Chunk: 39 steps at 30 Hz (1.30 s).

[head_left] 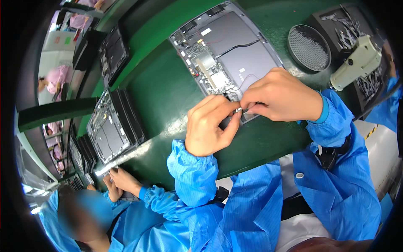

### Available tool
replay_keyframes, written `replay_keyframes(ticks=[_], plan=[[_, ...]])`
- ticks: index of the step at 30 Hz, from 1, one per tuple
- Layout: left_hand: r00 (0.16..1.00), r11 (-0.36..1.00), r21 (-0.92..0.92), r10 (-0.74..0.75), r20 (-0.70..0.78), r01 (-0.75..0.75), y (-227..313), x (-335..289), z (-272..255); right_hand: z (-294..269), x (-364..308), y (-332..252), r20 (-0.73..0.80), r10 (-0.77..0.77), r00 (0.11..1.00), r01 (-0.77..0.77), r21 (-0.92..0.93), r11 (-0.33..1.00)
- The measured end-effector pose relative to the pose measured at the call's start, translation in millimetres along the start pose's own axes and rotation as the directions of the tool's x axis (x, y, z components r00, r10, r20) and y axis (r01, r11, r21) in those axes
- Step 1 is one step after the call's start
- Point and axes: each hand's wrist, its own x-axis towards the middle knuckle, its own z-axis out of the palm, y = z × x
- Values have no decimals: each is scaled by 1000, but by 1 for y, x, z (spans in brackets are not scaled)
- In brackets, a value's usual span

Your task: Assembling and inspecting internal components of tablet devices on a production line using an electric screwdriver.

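Note:
A dark grey laptop chassis (pixel 247 46) lies opened on the green bench, its circuit board (pixel 212 69) bare and a black cable (pixel 239 48) running across it. Over its near edge my two hands meet. Thumb and fingers of my left hand (pixel 210 124) are closed on a small whitish part (pixel 238 110). My right hand (pixel 285 96) comes from the right, its fingertips pinched together at the same spot; what they grip is hidden. Thin wires (pixel 247 80) run over the chassis beside my fingers.
At the right stand a round dish (pixel 309 48) of small pieces, a cream pistol-shaped tool (pixel 357 63) and a dark tray (pixel 323 17) with many small metal parts. Stacked laptop chassis (pixel 109 130) stand to the left. A co-worker's hands (pixel 119 182) work at lower left.

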Motion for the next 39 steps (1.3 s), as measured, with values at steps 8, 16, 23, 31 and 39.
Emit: replay_keyframes(ticks=[8,16,23,31,39], plan=[[989,996,-20,91,117,-90,10,5,14,-22,-13,-3,-15,-35,999,38,240,970],[980,944,281,132,152,-171,26,10,11,-43,-60,-11,-949,-267,168,-68,-281,957],[981,945,267,164,107,-188,28,13,23,-66,-90,21,-493,672,553,-174,720,672],[987,945,293,158,-21,-145,11,22,35,-98,-27,23,-722,584,371,174,672,720],[990,948,297,134,-44,-115,7,15,39,-78,-27,55,-767,572,291,114,621,775]])
